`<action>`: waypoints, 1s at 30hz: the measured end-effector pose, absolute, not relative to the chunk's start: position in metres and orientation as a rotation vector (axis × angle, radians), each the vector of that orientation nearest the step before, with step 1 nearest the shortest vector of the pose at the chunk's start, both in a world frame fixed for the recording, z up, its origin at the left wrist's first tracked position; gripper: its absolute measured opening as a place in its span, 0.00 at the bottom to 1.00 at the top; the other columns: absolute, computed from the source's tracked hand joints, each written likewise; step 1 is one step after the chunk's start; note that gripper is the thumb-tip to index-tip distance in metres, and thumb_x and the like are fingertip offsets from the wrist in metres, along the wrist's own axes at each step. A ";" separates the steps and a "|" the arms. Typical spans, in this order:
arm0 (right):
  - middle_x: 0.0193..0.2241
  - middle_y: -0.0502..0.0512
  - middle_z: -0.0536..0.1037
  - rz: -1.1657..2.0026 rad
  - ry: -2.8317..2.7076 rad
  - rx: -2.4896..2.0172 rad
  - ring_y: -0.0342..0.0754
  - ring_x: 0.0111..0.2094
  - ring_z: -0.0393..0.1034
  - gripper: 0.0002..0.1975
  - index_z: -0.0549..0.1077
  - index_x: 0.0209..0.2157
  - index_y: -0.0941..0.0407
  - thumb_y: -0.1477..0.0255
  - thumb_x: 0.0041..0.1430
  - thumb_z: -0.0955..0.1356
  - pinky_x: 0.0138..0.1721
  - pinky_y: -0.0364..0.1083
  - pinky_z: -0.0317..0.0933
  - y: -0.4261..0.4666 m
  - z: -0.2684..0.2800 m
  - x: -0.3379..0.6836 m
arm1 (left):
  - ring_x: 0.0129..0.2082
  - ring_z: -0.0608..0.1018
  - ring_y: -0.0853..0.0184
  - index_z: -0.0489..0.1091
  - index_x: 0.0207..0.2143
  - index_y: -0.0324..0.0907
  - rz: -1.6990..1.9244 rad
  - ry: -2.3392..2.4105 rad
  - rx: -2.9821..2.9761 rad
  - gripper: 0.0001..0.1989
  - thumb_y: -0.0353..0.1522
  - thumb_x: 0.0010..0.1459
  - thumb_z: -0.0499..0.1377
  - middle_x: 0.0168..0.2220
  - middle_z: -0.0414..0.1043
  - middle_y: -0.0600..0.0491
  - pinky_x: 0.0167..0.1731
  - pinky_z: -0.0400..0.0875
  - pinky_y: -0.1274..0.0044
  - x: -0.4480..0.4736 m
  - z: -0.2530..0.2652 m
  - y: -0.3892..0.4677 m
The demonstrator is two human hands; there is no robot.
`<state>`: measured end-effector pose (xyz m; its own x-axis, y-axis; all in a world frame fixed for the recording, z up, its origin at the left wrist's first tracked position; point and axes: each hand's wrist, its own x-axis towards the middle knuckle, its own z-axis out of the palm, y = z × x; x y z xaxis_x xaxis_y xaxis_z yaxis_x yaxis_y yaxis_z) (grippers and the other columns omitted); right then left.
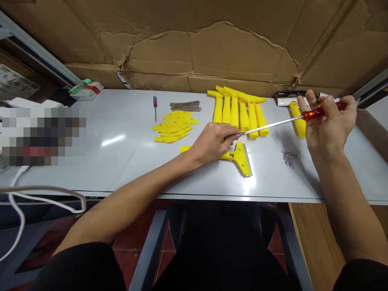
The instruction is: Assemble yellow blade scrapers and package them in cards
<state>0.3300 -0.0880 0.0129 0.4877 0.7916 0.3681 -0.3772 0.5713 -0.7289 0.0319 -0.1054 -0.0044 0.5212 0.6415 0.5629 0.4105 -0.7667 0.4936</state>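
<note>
Holding red screwdriver (285, 122), likely light, stiff; right grip (329, 125) is clasping handle (311, 114), probably surest hold; left grip (214, 141) is pinching, contents unclear.

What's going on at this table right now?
Someone is working with both hands. The right hand holds a red-handled screwdriver, and the left hand has its fingertips pinched at the tool's tip; anything held there is too small to tell. A yellow scraper with a blade lies on the table, partly hidden by the left hand. Yellow handles, yellow plates and metal blades lie behind, with loose screws to the right.
</note>
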 end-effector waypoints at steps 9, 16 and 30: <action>0.34 0.40 0.72 0.753 -0.748 -0.634 0.46 0.46 0.83 0.12 0.54 0.42 0.53 0.79 0.69 0.64 0.55 0.58 0.79 -0.089 0.015 0.327 | 0.30 0.84 0.67 0.82 0.37 0.42 1.010 0.881 2.410 0.12 0.32 0.69 0.57 0.34 0.84 0.51 0.32 0.75 0.76 0.033 -0.002 -0.109; 0.33 0.41 0.71 0.748 -0.720 -0.627 0.46 0.45 0.83 0.13 0.53 0.42 0.53 0.80 0.67 0.65 0.54 0.58 0.79 -0.088 0.016 0.328 | 0.29 0.82 0.70 0.78 0.35 0.41 0.964 0.886 2.324 0.13 0.30 0.70 0.55 0.33 0.83 0.53 0.34 0.74 0.78 0.036 0.001 -0.110; 0.33 0.40 0.71 0.712 -0.754 -0.630 0.44 0.43 0.82 0.13 0.52 0.41 0.52 0.79 0.68 0.64 0.56 0.59 0.77 -0.087 0.015 0.328 | 0.26 0.81 0.70 0.76 0.32 0.41 1.018 0.908 2.296 0.13 0.31 0.70 0.55 0.30 0.82 0.53 0.32 0.73 0.78 0.038 -0.001 -0.110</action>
<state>0.3281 -0.0873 0.0152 0.5253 0.7595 0.3837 -0.3400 0.6006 -0.7236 0.0378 -0.1100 -0.0006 0.5063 0.7260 0.4654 0.3800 -0.6722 0.6354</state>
